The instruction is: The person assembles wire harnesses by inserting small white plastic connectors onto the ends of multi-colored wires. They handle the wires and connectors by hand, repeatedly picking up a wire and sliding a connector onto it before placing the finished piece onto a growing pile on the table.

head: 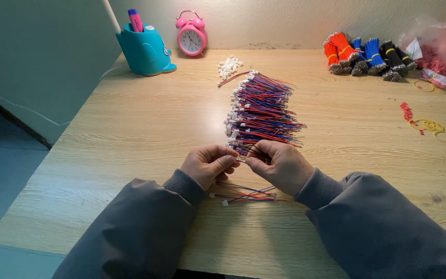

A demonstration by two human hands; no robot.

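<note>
My left hand (210, 164) and my right hand (280, 165) meet at the near middle of the wooden table (130, 134), fingertips pinched together on a small white connector with thin wires (241, 159). Just beyond my fingers lies a long pile of red, blue and black wire harnesses (259, 111) with white plugs on the left ends. A few loose wires (246, 195) lie under my wrists. A small heap of white connector housings (229, 66) sits further back.
Bundles of orange, blue and black wires (367, 54) lie at the back right beside plastic bags (434, 44). Yellow rubber bands (440, 132) are scattered at the right. A teal pen holder (144, 49) and a pink alarm clock (191, 37) stand by the wall.
</note>
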